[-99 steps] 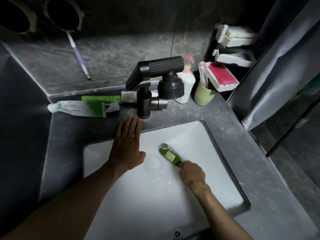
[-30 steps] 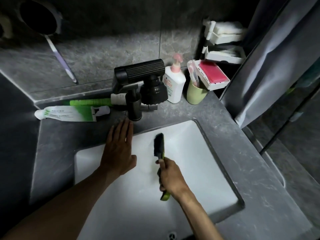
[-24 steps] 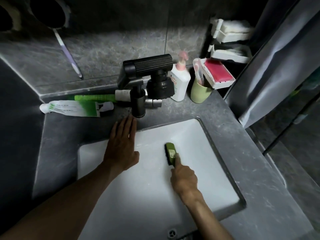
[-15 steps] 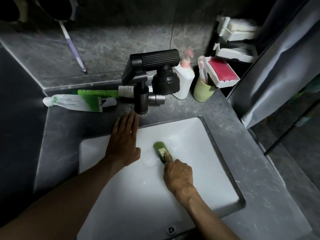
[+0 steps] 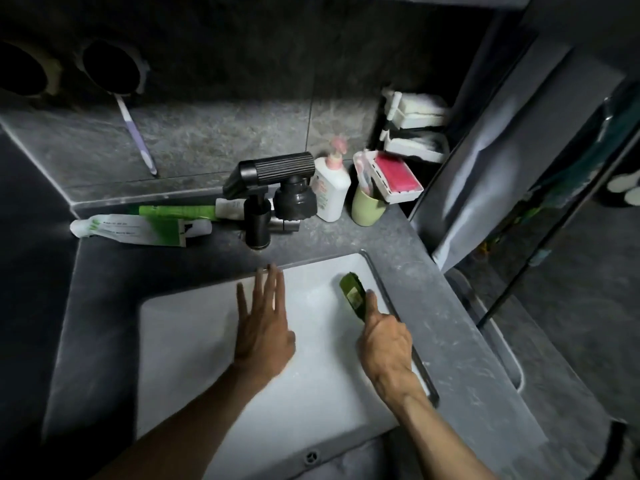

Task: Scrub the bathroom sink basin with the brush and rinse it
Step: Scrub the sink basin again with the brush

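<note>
While the right grip [image 5: 386, 344] is clamped round the handle of the green brush [image 5: 353, 294], one finger laid along the handle's side, the brush head lies right of the frame's centre. It sits in the far right corner of the white sink basin [image 5: 194, 341], close against the right wall. Whether its bristles press the surface cannot be told. The left grip [image 5: 265, 332] holds nothing. Its fingers are straight and slightly apart, palm down over the far part of the basin, with the fingertips at the basin's far rim where the grey bench [image 5: 450, 341] begins. It is a little blurred.

Above the left grip, a black faucet [image 5: 258, 209] stands on the bench. Left of the faucet lie a white and green toothpaste tube [image 5: 135, 230] and, just behind it, a green tube [image 5: 176, 212]. Right of the faucet stand a white pump bottle [image 5: 329, 192] and a pale green cup [image 5: 367, 205]. Beside the cup, a white soap dish [image 5: 412, 194] holds a pink bar. In the upper left of the frame, a purple toothbrush [image 5: 136, 136] hangs against the grey wall tiles.
</note>
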